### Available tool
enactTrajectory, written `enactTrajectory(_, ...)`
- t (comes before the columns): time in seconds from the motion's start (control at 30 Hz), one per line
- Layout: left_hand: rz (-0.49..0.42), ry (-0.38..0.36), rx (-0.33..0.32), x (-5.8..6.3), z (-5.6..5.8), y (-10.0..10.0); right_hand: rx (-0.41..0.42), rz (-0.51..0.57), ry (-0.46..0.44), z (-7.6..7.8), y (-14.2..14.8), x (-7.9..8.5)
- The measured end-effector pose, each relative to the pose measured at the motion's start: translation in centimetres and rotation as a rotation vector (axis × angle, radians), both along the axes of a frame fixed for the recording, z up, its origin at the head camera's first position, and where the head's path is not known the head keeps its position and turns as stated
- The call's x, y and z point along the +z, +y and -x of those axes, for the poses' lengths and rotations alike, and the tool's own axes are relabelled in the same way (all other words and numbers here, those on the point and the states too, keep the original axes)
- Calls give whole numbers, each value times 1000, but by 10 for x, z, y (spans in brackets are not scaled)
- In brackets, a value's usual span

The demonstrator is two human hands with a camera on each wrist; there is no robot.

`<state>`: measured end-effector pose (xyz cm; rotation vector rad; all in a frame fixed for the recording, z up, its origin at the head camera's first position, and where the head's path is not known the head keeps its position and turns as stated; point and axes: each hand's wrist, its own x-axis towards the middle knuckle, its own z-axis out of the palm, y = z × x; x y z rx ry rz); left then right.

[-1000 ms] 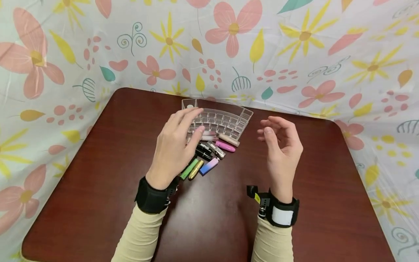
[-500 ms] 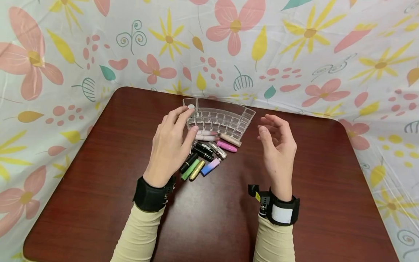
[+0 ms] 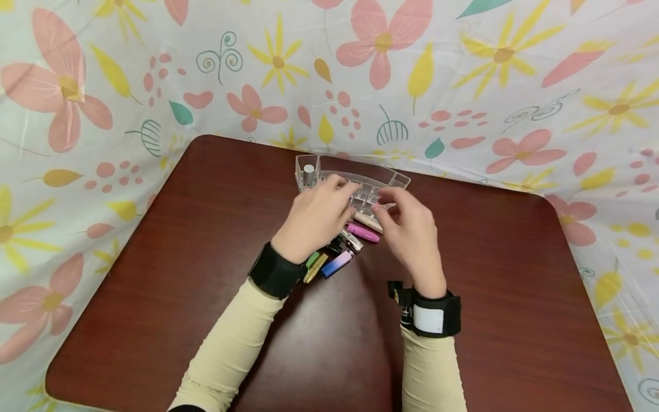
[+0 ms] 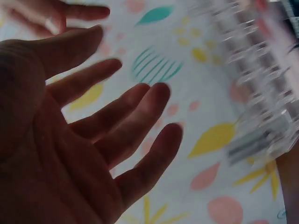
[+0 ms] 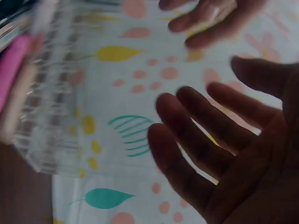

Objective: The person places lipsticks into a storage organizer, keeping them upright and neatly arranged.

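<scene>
My left hand [image 3: 314,217] reaches over the near left part of a clear plastic makeup organizer [image 3: 366,193], its fingers loosely bent. My right hand [image 3: 409,234] hovers at the organizer's right side, thumb toward the left hand. Both wrist views show the fingers apart with nothing held; in the left wrist view the organizer [image 4: 266,88] lies beyond the fingertips. Near the organizer's front lie a beige tube [image 3: 368,222] and a pink tube [image 3: 364,233]. Closer in are a silver tube [image 3: 352,242], a blue-and-pink tube [image 3: 337,265] and a gold tube [image 3: 316,269]. The left hand hides other tubes.
A container with a white round top [image 3: 309,169] stands in the organizer's back left compartment. A green tube [image 3: 312,259] shows beside the left wrist strap. Floral cloth [image 3: 288,63] hangs behind the dark wooden table [image 3: 494,274], close to the organizer's back.
Both hands have come closer together over the organizer, the left moving right and the right moving left. The left hand now covers tubes that showed before. The tubes in view keep their places.
</scene>
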<state>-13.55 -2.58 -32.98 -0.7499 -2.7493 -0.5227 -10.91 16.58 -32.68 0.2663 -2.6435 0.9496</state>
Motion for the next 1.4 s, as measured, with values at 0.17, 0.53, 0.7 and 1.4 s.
enactTrajectory(0.17, 204, -148, -75, -23, 20, 20, 15, -223, -203, 10, -3, -15)
enactTrajectory(0.53, 309, -288, -85, -62, 34, 30, 52, -457, -396, 18, -8, -55)
enactTrajectory(0.7, 320, -248, -57, -69, 26, 33, 48, -479, -425, 16, -15, -69)
enactTrajectory(1.4, 234, 52, -67, -55, 9, 19, 31, -463, -228, 7, -17, -50)
